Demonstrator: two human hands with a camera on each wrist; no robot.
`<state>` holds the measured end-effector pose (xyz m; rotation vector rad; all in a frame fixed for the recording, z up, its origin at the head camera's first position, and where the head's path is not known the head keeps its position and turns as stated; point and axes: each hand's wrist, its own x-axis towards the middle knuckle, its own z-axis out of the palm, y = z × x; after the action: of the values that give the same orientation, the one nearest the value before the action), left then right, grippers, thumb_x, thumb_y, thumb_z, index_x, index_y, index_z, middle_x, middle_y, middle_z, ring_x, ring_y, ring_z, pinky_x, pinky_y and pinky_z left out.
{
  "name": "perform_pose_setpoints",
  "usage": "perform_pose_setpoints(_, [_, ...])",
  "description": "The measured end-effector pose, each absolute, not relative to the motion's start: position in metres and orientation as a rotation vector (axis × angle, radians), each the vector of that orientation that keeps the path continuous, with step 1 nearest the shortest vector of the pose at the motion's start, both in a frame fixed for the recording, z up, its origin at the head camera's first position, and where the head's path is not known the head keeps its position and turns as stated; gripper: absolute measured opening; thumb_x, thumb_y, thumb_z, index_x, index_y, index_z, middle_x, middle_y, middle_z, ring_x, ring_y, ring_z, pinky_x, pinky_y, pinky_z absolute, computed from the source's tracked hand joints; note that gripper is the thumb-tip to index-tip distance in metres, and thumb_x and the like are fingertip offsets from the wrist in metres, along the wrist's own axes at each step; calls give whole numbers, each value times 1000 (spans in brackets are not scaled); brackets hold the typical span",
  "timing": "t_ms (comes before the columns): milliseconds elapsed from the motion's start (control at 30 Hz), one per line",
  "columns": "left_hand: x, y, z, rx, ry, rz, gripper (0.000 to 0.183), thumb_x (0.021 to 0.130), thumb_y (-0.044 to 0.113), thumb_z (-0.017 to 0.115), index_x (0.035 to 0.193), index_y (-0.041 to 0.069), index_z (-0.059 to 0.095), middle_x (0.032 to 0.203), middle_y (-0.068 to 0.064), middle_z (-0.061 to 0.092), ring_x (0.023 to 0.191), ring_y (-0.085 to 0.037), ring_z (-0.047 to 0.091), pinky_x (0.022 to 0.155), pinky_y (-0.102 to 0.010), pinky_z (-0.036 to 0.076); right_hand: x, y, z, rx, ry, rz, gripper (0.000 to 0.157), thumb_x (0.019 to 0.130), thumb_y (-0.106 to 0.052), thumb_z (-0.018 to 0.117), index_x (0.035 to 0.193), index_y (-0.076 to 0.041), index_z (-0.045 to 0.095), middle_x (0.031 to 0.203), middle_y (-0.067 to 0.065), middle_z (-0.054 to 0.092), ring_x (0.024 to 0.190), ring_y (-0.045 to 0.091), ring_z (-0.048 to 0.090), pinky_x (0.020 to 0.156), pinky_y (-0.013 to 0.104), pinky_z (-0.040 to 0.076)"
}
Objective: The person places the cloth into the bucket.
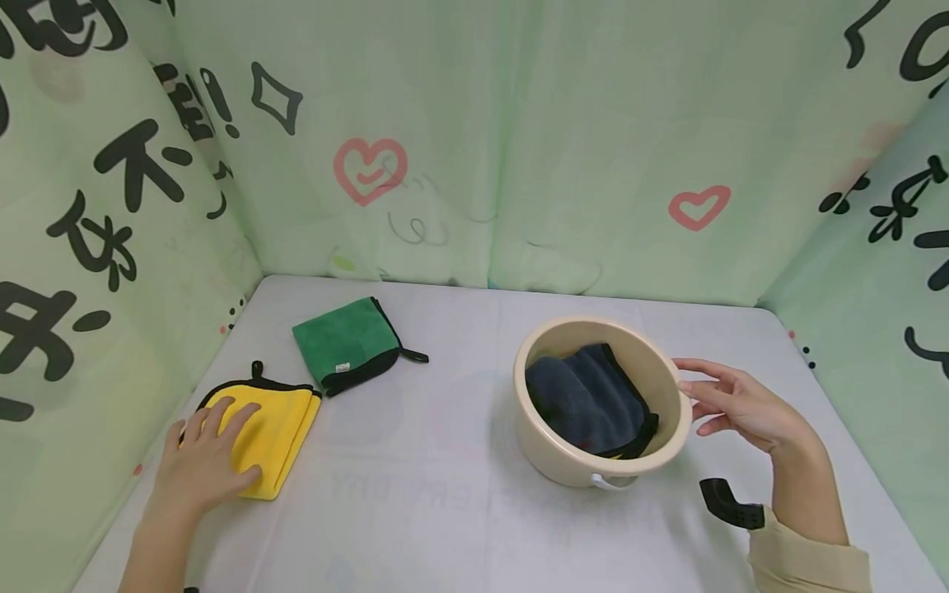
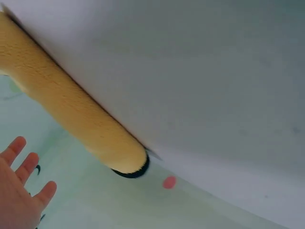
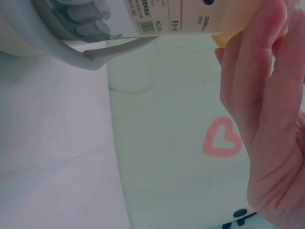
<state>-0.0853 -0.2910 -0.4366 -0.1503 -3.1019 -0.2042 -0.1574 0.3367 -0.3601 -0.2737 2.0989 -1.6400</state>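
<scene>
My left hand (image 1: 198, 461) is spread over a folded yellow towel (image 1: 278, 428) with black trim, at the left of the table. In the left wrist view its fingers (image 2: 46, 193) look apart from the towel's thick folded edge (image 2: 81, 109). A folded green towel (image 1: 348, 339) with a black border and loop lies just beyond. On the right stands a cream bucket (image 1: 544, 457) holding a dark blue folded towel (image 1: 586, 395); a sliver of yellow shows under it. My right hand (image 1: 749, 408) touches the bucket's right rim with loosely extended fingers.
The table (image 1: 415, 494) has a white cover. Pale green curtains (image 1: 593, 148) with printed hearts and black lettering enclose it at the back and both sides. The bucket's handle (image 1: 611, 483) hangs at its front. A black curved piece (image 1: 730, 504) sits at my right sleeve (image 1: 808, 560).
</scene>
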Motion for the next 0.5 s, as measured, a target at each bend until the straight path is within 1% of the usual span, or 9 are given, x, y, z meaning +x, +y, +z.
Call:
perform_pose_setpoints(100, [-83, -297, -439, -125, -3127, -213, 73, 67, 32, 68, 129, 13, 34, 132, -24, 26, 116, -46, 23, 92, -66, 15, -158, 337, -360, -282, 2090, -1646, 40, 96, -5, 43, 113, -39, 52, 86, -2, 68, 71, 15, 66, 56, 27, 54])
perform_pose_setpoints(333, [-83, -306, -442, -92, -3236, -251, 84, 67, 36, 70, 136, 14, 27, 134, -26, 23, 116, -49, 21, 92, -68, 13, -157, 336, -360, -278, 2102, -1641, 39, 95, -5, 44, 113, -39, 52, 86, -2, 68, 70, 15, 66, 56, 27, 54])
perform_pose_setpoints(500, [-82, -313, -445, -63, -3284, -286, 88, 66, 37, 71, 138, 15, 24, 134, -29, 23, 116, -51, 21, 91, -71, 12, -157, 335, -359, -273, 2102, -1641, 39, 96, -5, 44, 113, -39, 52, 86, -2, 68, 70, 14, 66, 56, 27, 54])
